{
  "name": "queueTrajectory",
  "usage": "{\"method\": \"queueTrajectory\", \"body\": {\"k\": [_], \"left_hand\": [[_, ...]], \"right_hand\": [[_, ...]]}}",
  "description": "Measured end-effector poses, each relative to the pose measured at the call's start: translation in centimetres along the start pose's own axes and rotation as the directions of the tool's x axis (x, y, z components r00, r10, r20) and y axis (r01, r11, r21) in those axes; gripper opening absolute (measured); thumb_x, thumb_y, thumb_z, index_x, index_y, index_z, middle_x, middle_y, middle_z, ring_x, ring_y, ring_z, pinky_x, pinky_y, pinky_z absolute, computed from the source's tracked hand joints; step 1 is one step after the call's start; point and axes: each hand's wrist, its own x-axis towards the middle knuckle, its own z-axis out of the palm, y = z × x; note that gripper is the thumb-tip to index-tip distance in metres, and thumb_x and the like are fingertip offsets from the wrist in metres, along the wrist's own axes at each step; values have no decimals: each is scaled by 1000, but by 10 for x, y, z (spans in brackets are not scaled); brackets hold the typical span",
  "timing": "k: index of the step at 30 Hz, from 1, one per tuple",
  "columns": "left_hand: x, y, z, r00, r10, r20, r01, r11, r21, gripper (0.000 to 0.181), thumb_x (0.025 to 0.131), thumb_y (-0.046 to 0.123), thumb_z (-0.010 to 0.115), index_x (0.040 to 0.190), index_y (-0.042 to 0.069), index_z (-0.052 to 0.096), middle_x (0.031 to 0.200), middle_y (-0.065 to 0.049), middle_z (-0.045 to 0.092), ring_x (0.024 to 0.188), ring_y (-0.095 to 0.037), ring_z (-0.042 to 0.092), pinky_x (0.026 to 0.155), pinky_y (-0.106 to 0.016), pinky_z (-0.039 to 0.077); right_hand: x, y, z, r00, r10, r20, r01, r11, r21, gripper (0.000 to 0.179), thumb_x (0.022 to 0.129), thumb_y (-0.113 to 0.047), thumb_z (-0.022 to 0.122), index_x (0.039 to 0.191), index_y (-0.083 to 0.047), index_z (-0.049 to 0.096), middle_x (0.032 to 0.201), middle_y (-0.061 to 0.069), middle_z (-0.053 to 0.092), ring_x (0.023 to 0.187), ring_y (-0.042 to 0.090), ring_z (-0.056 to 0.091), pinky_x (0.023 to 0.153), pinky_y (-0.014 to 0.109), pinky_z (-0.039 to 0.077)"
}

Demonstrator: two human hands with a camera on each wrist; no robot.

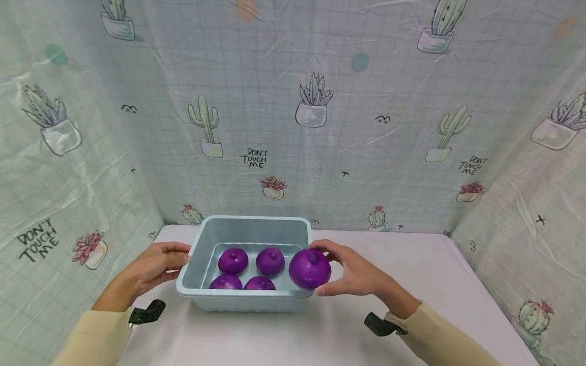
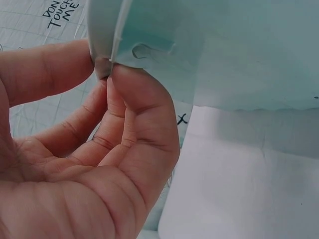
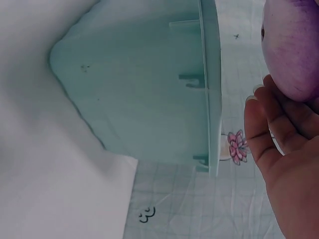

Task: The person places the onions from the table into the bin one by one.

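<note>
A pale blue-green plastic tub (image 1: 256, 218) stands on the table. My left hand (image 1: 157, 265) pinches the tub's left rim between thumb and fingers, as the left wrist view confirms. Over the tub's right front corner, my right hand (image 1: 352, 270) holds a round purple onion-like vegetable (image 1: 310, 269) with a small nub on top, thumb below and fingers behind it. Several similar purple vegetables (image 1: 270, 262) lie on the tub floor; the front wall partly hides the nearer ones. The right wrist view catches only part of the held vegetable (image 3: 294, 50), above the tub's rim.
A white table (image 1: 412, 284) carries the tub near its back edge. Behind it and along both sides hangs a pale cloth (image 1: 274, 137) printed with cacti and words. Dark wrist devices (image 1: 148, 311) sit on both forearms.
</note>
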Motion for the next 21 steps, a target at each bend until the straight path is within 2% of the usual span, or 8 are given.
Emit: {"method": "queueTrajectory", "body": {"k": [12, 16, 21], "left_hand": [[1, -2, -1, 1000, 10, 9, -10, 1000, -22, 52, 100, 13, 65, 142, -10, 46, 115, -6, 69, 98, -18, 67, 86, -32, 61], [0, -2, -1, 1000, 16, 10, -16, 1000, -17, 52, 100, 14, 66, 142, -10, 46, 116, -6, 69, 99, -18, 68, 86, -33, 62], [0, -1, 0, 1000, 19, -1, -19, 1000, -14, 52, 100, 15, 66, 142, -10, 48, 115, -6, 70, 99, -18, 68, 87, -33, 62]], "right_hand": [[32, -11, 9, 1000, 8, 11, -8, 1000, 8, 79, 78, -33, 89, 146, -17, 53, 135, 0, 65, 114, 17, 65, 93, 33, 58], [39, -10, 13, 1000, 11, 7, -11, 1000, -6, 81, 79, -32, 88, 150, -17, 51, 137, 3, 64, 116, 22, 63, 94, 34, 57], [46, -7, 16, 1000, 24, 3, -24, 999, -40, 76, 79, -33, 87, 146, -17, 54, 133, 2, 66, 117, 23, 62, 95, 35, 55]]}}
